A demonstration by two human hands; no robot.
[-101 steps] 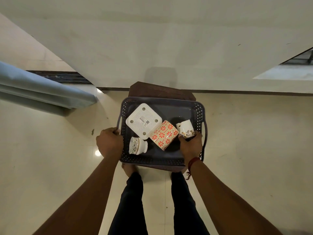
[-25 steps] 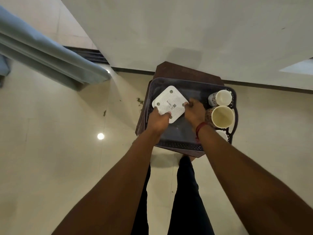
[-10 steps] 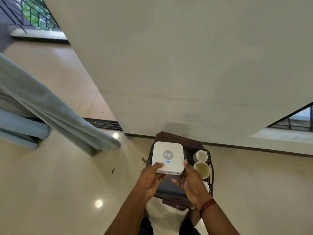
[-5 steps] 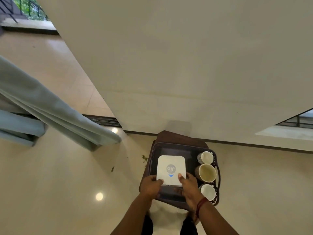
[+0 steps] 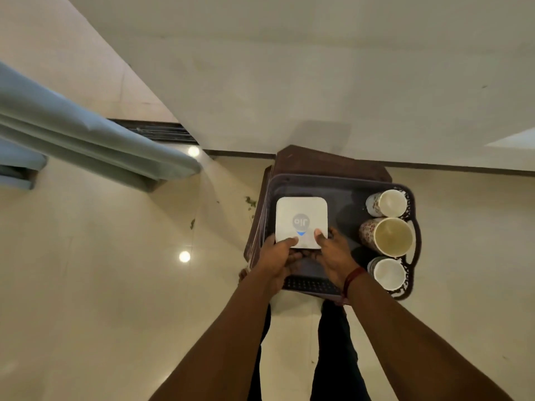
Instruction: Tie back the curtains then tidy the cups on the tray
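A: In the head view, what do the hands have?
B: Both are on the white Jio box (image 5: 301, 219). The left hand (image 5: 278, 256) pinches its near left corner, thumb on top and fingers curled beneath. The right hand (image 5: 333, 254) does the same at the near right corner, so neither is free
A: Where is the box?
B: Over the left half of the dark plastic tray (image 5: 312, 285), which sits on a brown stool (image 5: 324, 162). I cannot tell whether it rests on the tray floor or hangs just above it
A: And the cups?
B: Three, all upright with mouths up, in a row along the tray's right rim. The far small cup (image 5: 388, 203) is at the back, the large red-patterned cup (image 5: 388, 236) is in the middle, and the near small cup (image 5: 389, 274) is closest to the person. The row runs away from the person and lies apart from the box, to its right
A: Which hand is better placed for them?
B: The right, I'd judge. It is nearer, and the middle cup lies just to its right, but it must let go of the box first
A: The curtain?
B: The blue-grey curtain (image 5: 86, 134) is gathered at the left. No tie shows, so I can't say whether it is tied
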